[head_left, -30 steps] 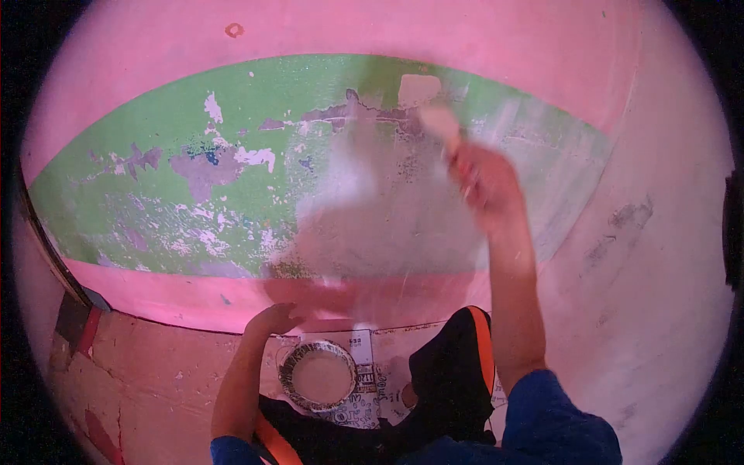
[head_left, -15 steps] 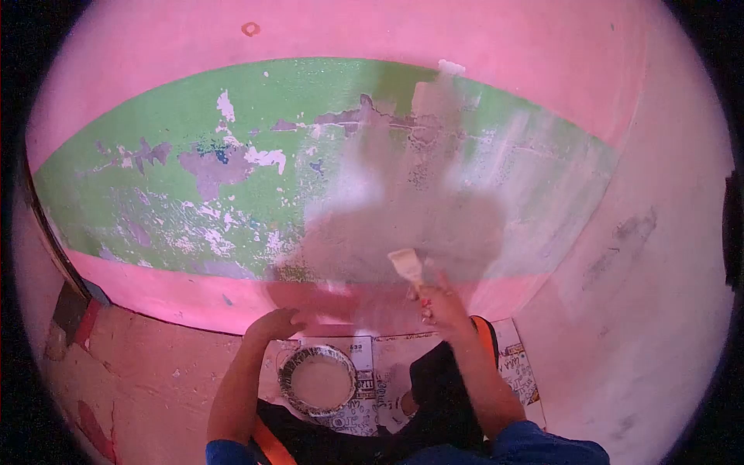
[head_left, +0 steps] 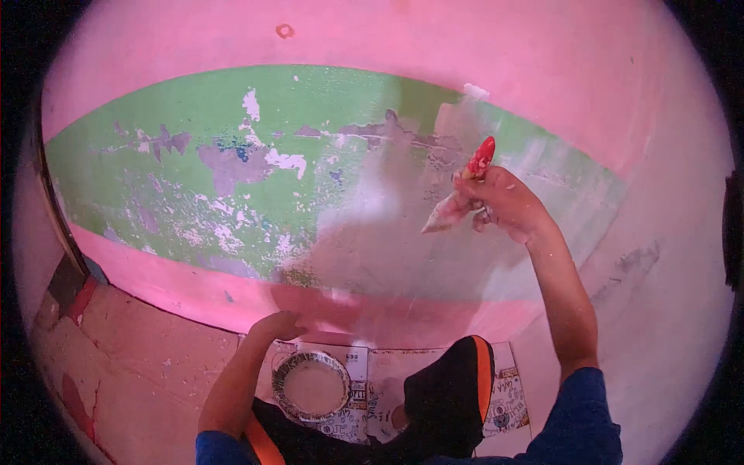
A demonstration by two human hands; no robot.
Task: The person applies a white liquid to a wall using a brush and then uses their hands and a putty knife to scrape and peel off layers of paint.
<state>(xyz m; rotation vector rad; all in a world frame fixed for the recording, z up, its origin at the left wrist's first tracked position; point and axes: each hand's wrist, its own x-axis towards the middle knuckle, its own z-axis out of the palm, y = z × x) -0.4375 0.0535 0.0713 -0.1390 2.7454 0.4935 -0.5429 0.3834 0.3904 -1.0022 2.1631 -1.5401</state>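
Observation:
My right hand (head_left: 505, 200) grips a paintbrush (head_left: 481, 157) in front of the wall, its red handle pointing up and its pale, paint-coated bristles angled down to the left. The bristle tip overlaps the whitened part of the green band (head_left: 178, 101). Low on the left, my left hand (head_left: 285, 325) hangs loosely with its fingers partly extended, holding nothing. Just below it stands a paint-smeared bucket (head_left: 280, 397) with pale paint (head_left: 314, 387) inside.
The pink wall (head_left: 372, 39) surrounds the green band, which has peeling grey and white patches. Printed cardboard sheets (head_left: 508, 399) lie on the floor under the bucket and beside my raised knee (head_left: 446, 380). A dark edge (head_left: 58, 209) runs down the left side.
My right hand has risen up the wall with the paintbrush, which has flipped from bristles up to bristles down. My left hand has hardly moved. The view has shifted slightly.

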